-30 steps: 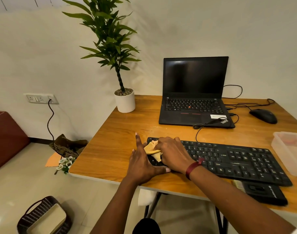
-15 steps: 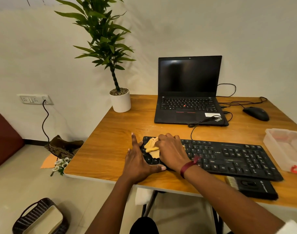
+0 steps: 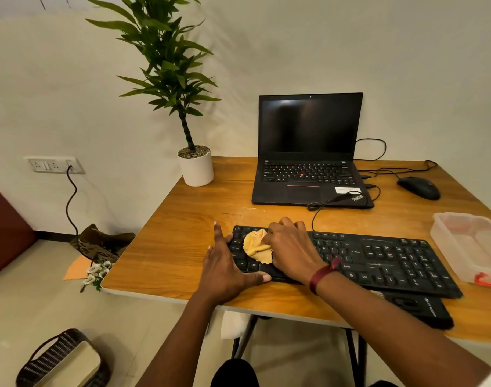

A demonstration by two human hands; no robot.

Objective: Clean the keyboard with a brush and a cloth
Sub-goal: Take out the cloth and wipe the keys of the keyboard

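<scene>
Head view shows your right hand (image 3: 291,250) curled around the wadded yellow cloth (image 3: 255,245), pressing it onto the left end of the black keyboard (image 3: 378,258), which lies along the near side of the desk (image 3: 183,233). Your left hand (image 3: 224,266) grasps nothing: its fingers lie straight on the desk against the keyboard's left end, thumb along its front edge, bracing it.

The cloth is soft and crumples, so it may snag between keys if you drag hard; hold it bunched under your fingertips. The keyboard looks light and stiff and could slide on the smooth wood, so that left corner is the place to steady it.

Its front edge sits near the desk's edge, with what looks like the brush (image 3: 417,308) touching its right front. You have room to move rightward along the keys until the plastic container (image 3: 470,244) just beside the far end. The cable (image 3: 319,208) loops behind toward the laptop (image 3: 308,163).
</scene>
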